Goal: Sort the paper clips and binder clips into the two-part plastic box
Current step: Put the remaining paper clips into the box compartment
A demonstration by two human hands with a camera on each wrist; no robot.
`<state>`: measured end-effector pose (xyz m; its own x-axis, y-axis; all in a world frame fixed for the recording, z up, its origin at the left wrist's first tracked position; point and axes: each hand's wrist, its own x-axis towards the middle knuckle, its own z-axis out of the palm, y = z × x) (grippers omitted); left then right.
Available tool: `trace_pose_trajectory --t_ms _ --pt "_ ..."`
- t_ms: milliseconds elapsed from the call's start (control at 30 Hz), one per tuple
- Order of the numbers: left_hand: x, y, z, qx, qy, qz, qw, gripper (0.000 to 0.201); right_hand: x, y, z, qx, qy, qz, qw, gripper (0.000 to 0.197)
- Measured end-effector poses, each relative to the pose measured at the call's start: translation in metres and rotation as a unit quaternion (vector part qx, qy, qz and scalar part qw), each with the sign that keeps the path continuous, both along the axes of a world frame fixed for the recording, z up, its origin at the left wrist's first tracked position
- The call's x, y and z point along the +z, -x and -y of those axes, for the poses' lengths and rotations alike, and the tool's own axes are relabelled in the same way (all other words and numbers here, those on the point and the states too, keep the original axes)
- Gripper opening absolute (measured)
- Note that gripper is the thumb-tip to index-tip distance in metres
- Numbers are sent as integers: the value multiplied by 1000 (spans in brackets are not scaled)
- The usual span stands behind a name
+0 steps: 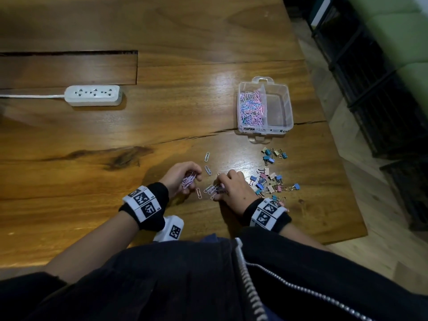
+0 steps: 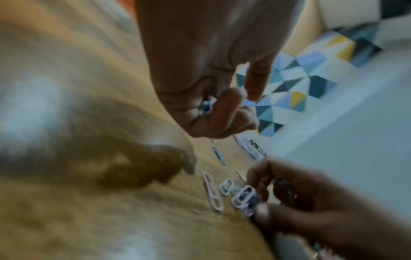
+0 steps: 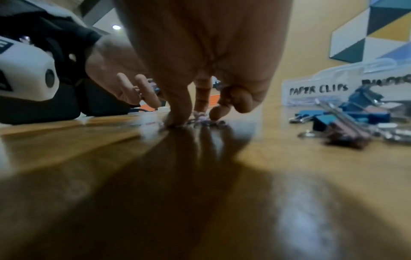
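Wooden table point(image 1: 162, 126) fills the head view, with a white power strip point(image 1: 93, 95) far left. Motion blur smears the left wrist view, so few details are clear there. Left hand point(image 1: 183, 176) is curled around a bunch of pink paper clips point(image 1: 188, 180). Right hand point(image 1: 234, 185) arches palm-down, bent fingertips point(image 3: 177, 119) pressing loose paper clips point(image 1: 209, 189) on the wood; what it grips is hidden. Binder clips point(image 1: 268, 181) lie just right of it. Farther off, the plastic box point(image 1: 283, 100) holds paper clips in its left compartment.
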<state>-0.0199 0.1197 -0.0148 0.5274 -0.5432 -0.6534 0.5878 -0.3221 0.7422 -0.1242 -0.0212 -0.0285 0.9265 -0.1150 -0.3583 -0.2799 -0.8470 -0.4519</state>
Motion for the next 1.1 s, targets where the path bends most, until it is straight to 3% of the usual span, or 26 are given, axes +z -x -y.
trace_pose_trajectory --t_ms 67,133,200,233,300,367,433,500,533,600,667,700,767,800,867,900,967,1033,1100 --pt "1 0 -2 -106 -131 134 977 27 -2 -3 -2 1 -9 6 1000 27" --pt "0 4 -6 -235 -277 283 887 30 -2 -6 -2 -1 -19 1 1000 21" --pt "-1 12 -7 -303 -375 364 797 35 -3 -9 -3 -11 -36 -3 999 18" --pt "-2 15 -6 -322 -401 384 767 41 -3 -11 -2 -25 -48 -3 999 16" --pt "-5 23 -2 -346 -418 410 733 50 -1 -13 1 -76 -87 -4 993 11" --pt "-8 29 3 -354 -408 432 722 44 2 -14 6 -134 -144 -5 980 6" --pt "-7 33 7 -370 -392 430 725 33 5 -11 13 -192 -232 -19 953 16" --pt "-9 32 8 -374 -372 406 747 25 9 -8 20 -249 -342 -25 906 21" --pt "-10 29 9 -367 -352 390 767 21 11 -6 23 -276 -402 -28 872 19" --pt "-10 24 9 -310 -288 341 839 26 17 -5 29 -325 -503 -39 800 24" --pt "-9 18 8 -164 -155 198 954 32 24 -4 34 -348 -567 -50 744 22" --pt "-7 16 8 -74 -63 94 991 28 25 -3 36 -359 -592 -51 720 21" --pt "0 11 8 32 90 -55 994 12 24 -1 37 -393 -628 -48 670 22" --pt "4 10 8 45 131 -82 987 7 24 0 37 -404 -638 -48 654 23" --pt "5 6 7 43 145 -71 986 17 22 1 38 -402 -628 -56 664 27" --pt "4 5 8 34 125 -52 990 28 23 2 36 -391 -610 -63 687 26" --pt "2 4 10 15 62 -25 998 35 23 4 34 -367 -555 -78 742 25" --pt "-1 6 12 -20 -16 20 999 30 22 5 30 -355 -482 -90 796 31" --pt "-3 11 14 -109 -133 137 975 32 18 7 26 -321 -366 -75 871 31"
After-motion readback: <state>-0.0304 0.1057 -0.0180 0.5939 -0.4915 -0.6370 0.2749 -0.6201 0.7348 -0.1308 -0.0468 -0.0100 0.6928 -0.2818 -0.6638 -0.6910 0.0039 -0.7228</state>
